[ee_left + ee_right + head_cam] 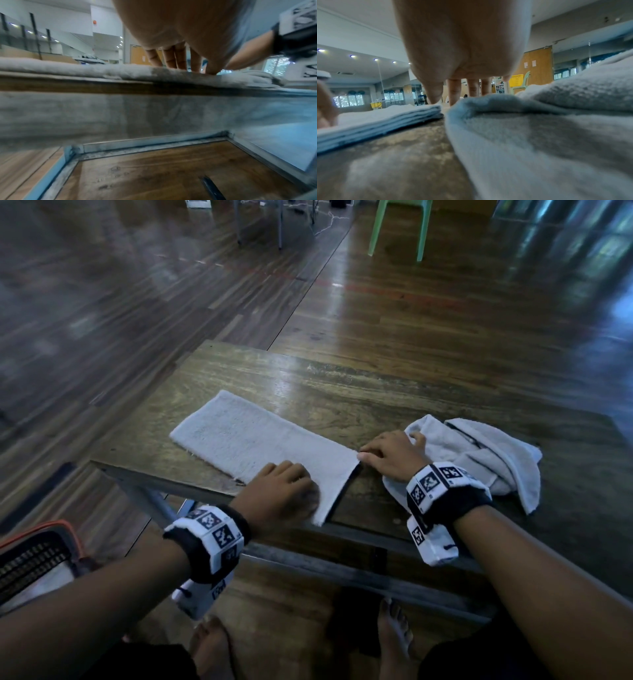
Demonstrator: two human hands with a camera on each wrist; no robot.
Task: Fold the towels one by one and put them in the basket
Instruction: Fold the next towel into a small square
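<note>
Dark scuffed wooden surface (394,392) on a grey metal frame (342,563), glossy plank floor (171,302) all around, pale green plastic chair (400,224) far behind, white cable (325,220) trailing near grey metal legs (279,224).

Folded towel (253,440) lies on table (342,381), crumpled towel (486,453) right.
</note>
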